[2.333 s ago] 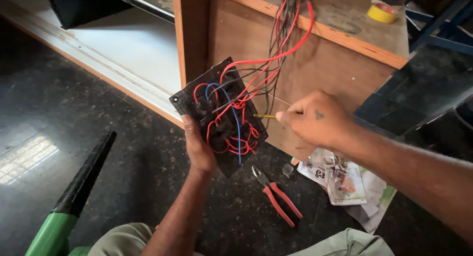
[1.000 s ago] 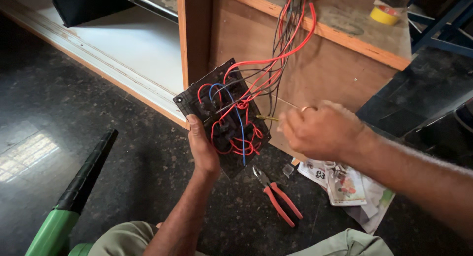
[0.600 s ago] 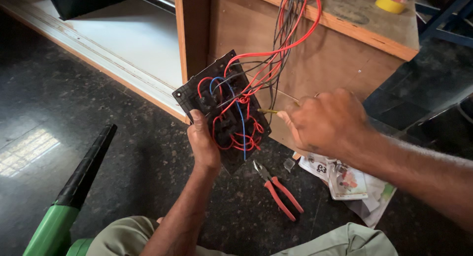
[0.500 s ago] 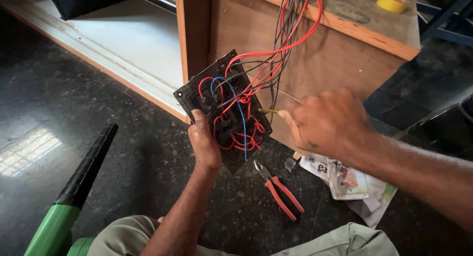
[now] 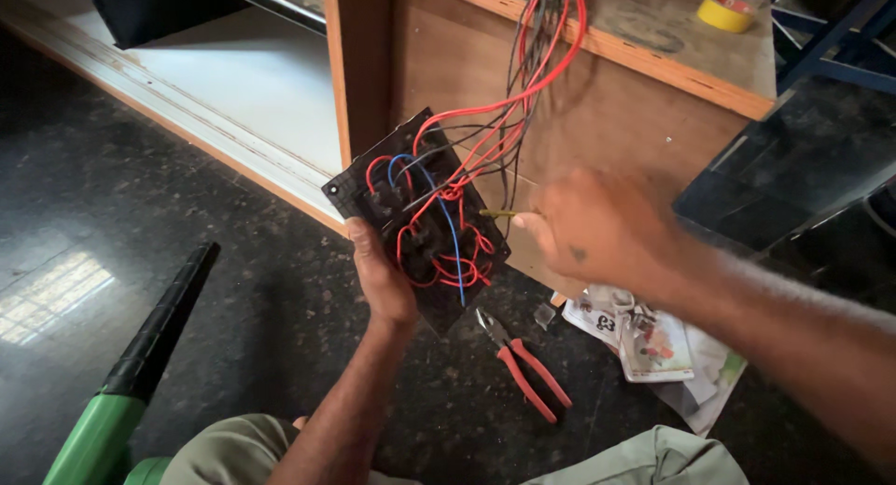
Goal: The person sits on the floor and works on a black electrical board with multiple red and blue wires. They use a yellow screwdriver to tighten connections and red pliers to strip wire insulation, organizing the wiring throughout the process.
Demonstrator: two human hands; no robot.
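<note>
My left hand (image 5: 381, 278) grips the lower edge of a black switch panel (image 5: 350, 192), its back turned up and crowded with red, blue and black wires (image 5: 446, 225). A bundle of red and black wires (image 5: 537, 56) runs from the panel up over the wooden cabinet (image 5: 467, 70). My right hand (image 5: 602, 225), blurred, pinches a thin yellow-tipped tool or wire (image 5: 497, 213) whose end touches the panel's right side.
Red-handled pliers (image 5: 525, 364) lie on the dark stone floor just below the panel. Printed paper packets (image 5: 653, 340) lie to their right. A green and black blower (image 5: 131, 373) rests at lower left. A yellow tape roll (image 5: 727, 12) sits on the cabinet top.
The panel stays gripped in my left hand throughout. My right hand has kept working at the panel's right side, shifting slightly with the thin tool.
</note>
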